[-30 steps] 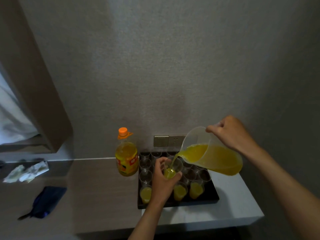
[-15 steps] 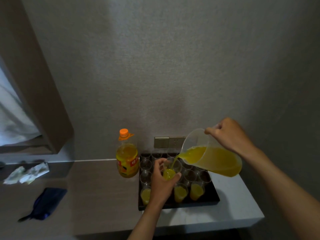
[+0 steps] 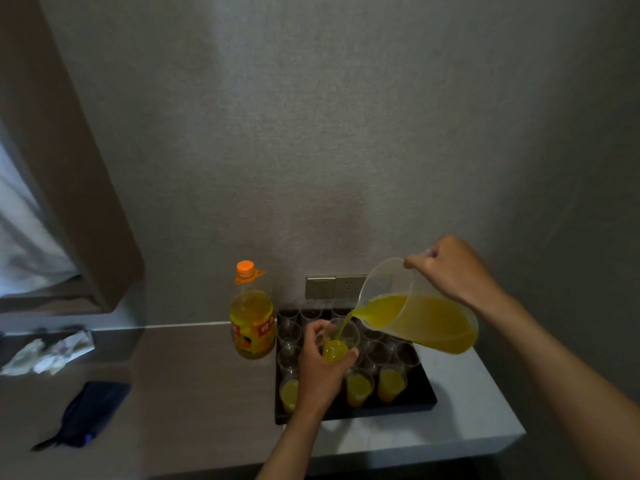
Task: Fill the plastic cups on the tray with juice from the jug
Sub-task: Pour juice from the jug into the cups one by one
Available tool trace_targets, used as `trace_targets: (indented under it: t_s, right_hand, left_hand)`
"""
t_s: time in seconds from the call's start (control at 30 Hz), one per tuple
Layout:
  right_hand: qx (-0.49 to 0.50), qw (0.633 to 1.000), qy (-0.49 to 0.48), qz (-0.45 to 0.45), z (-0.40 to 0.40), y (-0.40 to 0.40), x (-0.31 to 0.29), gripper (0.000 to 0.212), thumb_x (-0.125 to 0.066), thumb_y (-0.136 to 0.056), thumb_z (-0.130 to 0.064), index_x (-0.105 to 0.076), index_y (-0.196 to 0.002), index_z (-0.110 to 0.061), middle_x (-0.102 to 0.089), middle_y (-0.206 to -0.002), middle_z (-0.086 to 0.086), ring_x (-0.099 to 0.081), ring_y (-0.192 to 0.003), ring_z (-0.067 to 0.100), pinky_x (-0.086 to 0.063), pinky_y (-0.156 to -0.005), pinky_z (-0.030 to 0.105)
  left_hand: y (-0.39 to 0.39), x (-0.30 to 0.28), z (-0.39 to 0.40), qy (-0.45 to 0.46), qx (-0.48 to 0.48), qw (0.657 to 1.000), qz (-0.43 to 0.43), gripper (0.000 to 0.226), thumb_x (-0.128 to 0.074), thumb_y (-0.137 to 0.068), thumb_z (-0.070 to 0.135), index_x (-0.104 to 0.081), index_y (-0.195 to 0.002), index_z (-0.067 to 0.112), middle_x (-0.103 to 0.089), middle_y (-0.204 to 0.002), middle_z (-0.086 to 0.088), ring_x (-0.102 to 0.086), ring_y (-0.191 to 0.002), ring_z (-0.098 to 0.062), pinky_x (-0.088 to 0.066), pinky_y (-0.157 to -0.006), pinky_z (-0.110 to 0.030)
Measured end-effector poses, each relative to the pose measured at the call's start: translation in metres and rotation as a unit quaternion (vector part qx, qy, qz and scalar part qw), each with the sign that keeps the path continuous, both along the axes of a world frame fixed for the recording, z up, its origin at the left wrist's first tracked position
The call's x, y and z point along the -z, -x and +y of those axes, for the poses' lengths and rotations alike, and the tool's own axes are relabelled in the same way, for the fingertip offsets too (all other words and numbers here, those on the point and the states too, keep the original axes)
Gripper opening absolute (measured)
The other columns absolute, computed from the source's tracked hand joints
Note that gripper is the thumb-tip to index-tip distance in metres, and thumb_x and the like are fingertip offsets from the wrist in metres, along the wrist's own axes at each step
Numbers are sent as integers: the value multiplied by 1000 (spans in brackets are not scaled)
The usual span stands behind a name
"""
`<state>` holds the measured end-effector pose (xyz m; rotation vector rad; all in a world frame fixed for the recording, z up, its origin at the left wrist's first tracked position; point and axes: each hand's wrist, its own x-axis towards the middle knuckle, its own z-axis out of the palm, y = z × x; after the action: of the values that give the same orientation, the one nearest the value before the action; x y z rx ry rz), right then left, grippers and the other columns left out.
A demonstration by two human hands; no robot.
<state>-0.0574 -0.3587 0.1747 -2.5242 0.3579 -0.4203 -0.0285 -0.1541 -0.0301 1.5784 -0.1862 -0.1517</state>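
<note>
The right hand (image 3: 453, 271) is clenching the tilted jug (image 3: 420, 313), pouring juice into the cup (image 3: 337, 344) the left hand (image 3: 320, 365) is grasping above the tray (image 3: 427, 393); the bottle (image 3: 252, 323) label's writing is unreadable.

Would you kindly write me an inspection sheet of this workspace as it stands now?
Surface: white counter meeting a brown top, against a grey wall.
Job's things: black tray of clear cups; three front cups hold juice, most others look empty. The tilted jug pours into a held cup above the tray.
Clutter: juice bottle left of the tray; dark pouch; crumpled paper.
Grips: left hand holds the cup; right hand grips the jug.
Cables: nothing seen.
Surroundings: wall socket plate; curtain at left.
</note>
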Motion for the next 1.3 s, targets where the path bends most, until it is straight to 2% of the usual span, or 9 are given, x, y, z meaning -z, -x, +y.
trace_targets:
  t_s: [0.17,0.37,0.77,0.9,1.3]
  right_hand:
    - [8,1000,-1,0,-1,0,-1,51,-73,-87,-34,-39,-49,-24,-30,-38,-11,-24,-36,8,-34,-55,33]
    - [10,1000,7,5,-3,0,-2,51,-72,-85,-35,-39,-49,-24,-30,-39,-10,-25,-37,10,-35,-55,33]
    - [14,1000,6,13,-3,-1,-2,49,-72,-85,-36,-39,-52,-24,-31,-40,-10,-30,-42,14,-34,-55,34]
    - [14,1000,10,15,-4,-3,-2,50,-72,-85,-36,-37,-51,-24,-29,-40,-10,-26,-39,12,-32,-54,32]
    - [20,1000,12,20,-5,-9,-3,50,-72,-86,-36,-39,-52,-23,-31,-40,-10,-30,-43,15,-33,-55,32]
  left_hand:
    - [-2,2,-2,-3,2,1000,-2,60,-89,-73,20,-53,-118,36,-66,-118,16,-63,-110,0,-56,-89,-26]
    - [0,2,-3,-4,5,1000,0,60,-88,-75,18,-52,-120,33,-64,-119,15,-61,-106,7,-52,-79,-12]
    - [1,2,-5,5,6,1000,7,59,-87,-77,15,-51,-120,32,-64,-119,12,-63,-105,4,-53,-77,-12]
    - [2,3,-7,3,6,1000,12,59,-88,-76,19,-51,-119,36,-64,-120,14,-63,-108,-1,-55,-78,-18]
    - [-4,5,-10,1,3,1000,12,59,-88,-75,16,-52,-120,30,-63,-120,13,-61,-104,7,-53,-77,-14]
